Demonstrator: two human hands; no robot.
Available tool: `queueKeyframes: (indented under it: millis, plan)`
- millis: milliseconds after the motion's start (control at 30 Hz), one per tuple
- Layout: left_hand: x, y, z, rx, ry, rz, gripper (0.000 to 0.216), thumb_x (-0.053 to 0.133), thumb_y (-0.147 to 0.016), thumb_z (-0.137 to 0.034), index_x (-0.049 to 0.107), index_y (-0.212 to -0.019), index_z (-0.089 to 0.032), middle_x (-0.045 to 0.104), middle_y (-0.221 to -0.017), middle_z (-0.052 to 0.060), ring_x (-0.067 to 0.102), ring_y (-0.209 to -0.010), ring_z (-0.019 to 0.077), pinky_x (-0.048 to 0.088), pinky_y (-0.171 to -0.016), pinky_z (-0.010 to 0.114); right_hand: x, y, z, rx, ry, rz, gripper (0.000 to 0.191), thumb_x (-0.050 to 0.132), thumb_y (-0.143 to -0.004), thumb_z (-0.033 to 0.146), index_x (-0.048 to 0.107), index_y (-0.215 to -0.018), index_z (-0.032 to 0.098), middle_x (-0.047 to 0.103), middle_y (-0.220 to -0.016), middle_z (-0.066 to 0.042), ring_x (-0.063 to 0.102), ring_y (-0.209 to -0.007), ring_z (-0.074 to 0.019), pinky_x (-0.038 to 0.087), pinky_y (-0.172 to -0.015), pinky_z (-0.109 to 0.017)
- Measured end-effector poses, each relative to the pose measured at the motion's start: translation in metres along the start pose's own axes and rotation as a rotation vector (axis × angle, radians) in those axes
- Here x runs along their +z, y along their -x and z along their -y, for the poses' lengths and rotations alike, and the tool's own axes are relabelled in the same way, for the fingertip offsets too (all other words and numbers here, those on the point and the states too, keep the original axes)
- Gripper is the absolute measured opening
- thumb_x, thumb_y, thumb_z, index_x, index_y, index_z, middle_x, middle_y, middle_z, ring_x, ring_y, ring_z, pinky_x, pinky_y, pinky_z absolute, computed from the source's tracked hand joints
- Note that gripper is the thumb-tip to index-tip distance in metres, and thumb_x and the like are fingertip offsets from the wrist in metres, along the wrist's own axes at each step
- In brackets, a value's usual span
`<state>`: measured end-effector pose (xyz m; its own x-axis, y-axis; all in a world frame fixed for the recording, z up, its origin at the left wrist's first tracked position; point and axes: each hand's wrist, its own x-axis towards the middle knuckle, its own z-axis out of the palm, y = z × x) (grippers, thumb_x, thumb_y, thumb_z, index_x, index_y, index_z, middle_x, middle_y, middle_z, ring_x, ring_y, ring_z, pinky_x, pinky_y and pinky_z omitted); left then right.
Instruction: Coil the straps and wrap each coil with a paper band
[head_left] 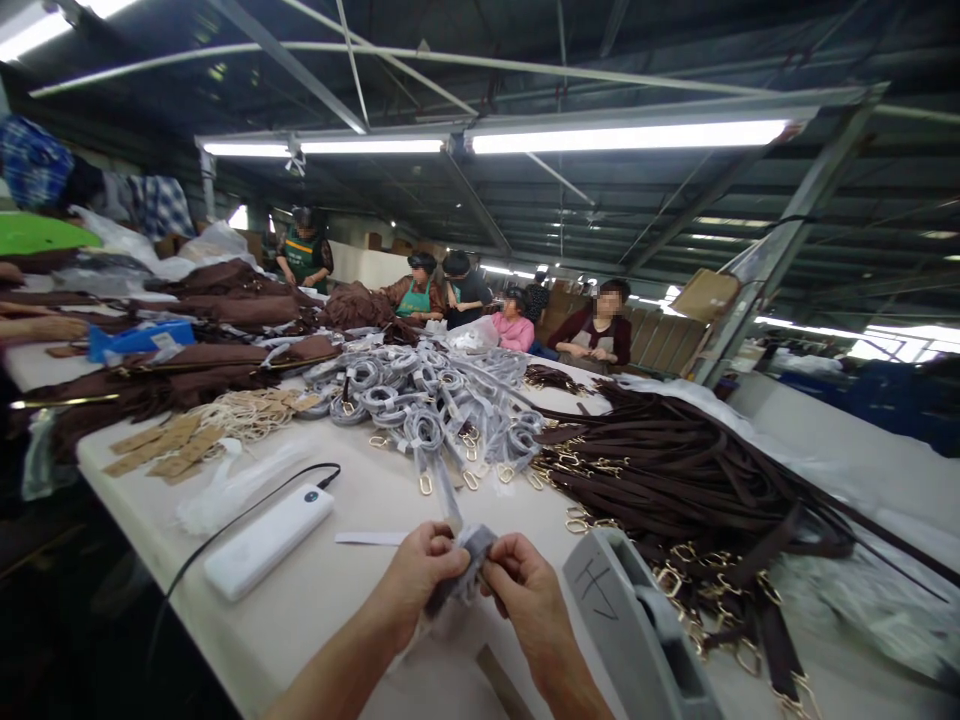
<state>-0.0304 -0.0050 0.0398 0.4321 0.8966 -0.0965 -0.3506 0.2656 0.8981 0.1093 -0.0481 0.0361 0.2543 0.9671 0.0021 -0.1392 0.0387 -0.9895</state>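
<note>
Near the table's front edge, my left hand (420,575) closes thumb and fingers around a strap wrapped in greyish plastic film (477,545). My right hand (521,590) pinches the near right side of the same bundle, its fingertips partly hiding the film there. Just beyond lies a heap of coiled, plastic-wrapped straps (427,425) with gold-coloured clasps. To the right is a large pile of bare dark brown straps (675,460), with metal clasps at their ends. A grey tape dispenser (600,590) with handwritten marks stands right of my right hand.
On the left are a white power bank (270,540) with a black cable, brown card tags (169,447) with strings, and crumpled plastic (232,485). A blue tape dispenser (139,340) and brown fabric items (232,295) lie further back. Several people sit or stand beyond the table.
</note>
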Motion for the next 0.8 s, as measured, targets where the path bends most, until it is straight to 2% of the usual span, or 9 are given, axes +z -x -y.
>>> queueKeyframes:
  millis: [100,233,400,600,700,800]
  plan:
    - [0.0011,0.0009,-0.0025,0.053,-0.052,-0.019,0.05,0.083,-0.055,-0.025,0.055,-0.096,-0.019,0.052,-0.058,-0.01,0.048,-0.051,0.0091,0.034,-0.053,0.022,0.0005,0.0016,0.0007,0.031,-0.048,0.011,0.022,0.072,-0.061,0.024,0.053,-0.07,0.02,0.055,-0.052,0.006,0.039,-0.048,-0.0078,0.022,-0.045,-0.019]
    - [0.0016,0.0013,-0.0079,0.121,-0.163,-0.009,0.052,0.076,-0.058,-0.02,0.059,-0.107,-0.018,0.049,-0.06,-0.01,0.043,-0.053,0.0078,0.031,-0.054,0.022,0.0031,0.0027,-0.0016,0.063,-0.134,0.023,0.024,0.073,-0.064,0.028,0.053,-0.075,0.019,0.055,-0.059,0.006,0.04,-0.052,-0.0077,0.028,-0.049,-0.019]
    - [0.0,0.0001,-0.0053,0.13,-0.206,-0.016,0.041,0.072,-0.061,-0.022,0.067,-0.101,-0.015,0.051,-0.064,-0.007,0.045,-0.059,0.0098,0.032,-0.059,0.024,0.0039,0.0021,-0.0075,0.054,-0.162,0.019,0.026,0.076,-0.065,0.028,0.054,-0.075,0.019,0.058,-0.062,0.004,0.042,-0.054,-0.0085,0.03,-0.051,-0.02]
    - [-0.0001,0.0002,-0.0049,0.128,-0.209,-0.02,0.045,0.07,-0.06,-0.022,0.066,-0.104,-0.014,0.05,-0.064,-0.007,0.044,-0.056,0.0093,0.032,-0.058,0.024,0.0021,0.0026,-0.0076,0.018,-0.128,0.022,0.026,0.076,-0.064,0.029,0.055,-0.074,0.019,0.059,-0.062,0.004,0.044,-0.054,-0.0094,0.034,-0.052,-0.021]
    - [0.0003,0.0008,-0.007,0.122,-0.201,-0.017,0.043,0.071,-0.06,-0.022,0.066,-0.102,-0.014,0.05,-0.064,-0.007,0.045,-0.057,0.0096,0.033,-0.059,0.024,0.0018,0.0024,-0.009,-0.002,-0.073,0.016,0.026,0.077,-0.064,0.032,0.057,-0.075,0.019,0.06,-0.062,0.003,0.049,-0.056,-0.0114,0.039,-0.052,-0.022]
    - [-0.0009,0.0005,-0.0083,0.127,-0.201,-0.018,0.039,0.072,-0.06,-0.022,0.065,-0.098,-0.014,0.05,-0.063,-0.007,0.045,-0.058,0.0098,0.033,-0.059,0.024,0.001,0.0043,-0.0085,-0.012,0.0,0.004,0.024,0.077,-0.067,0.033,0.063,-0.079,0.017,0.066,-0.072,-0.001,0.058,-0.061,-0.0149,0.046,-0.056,-0.025]
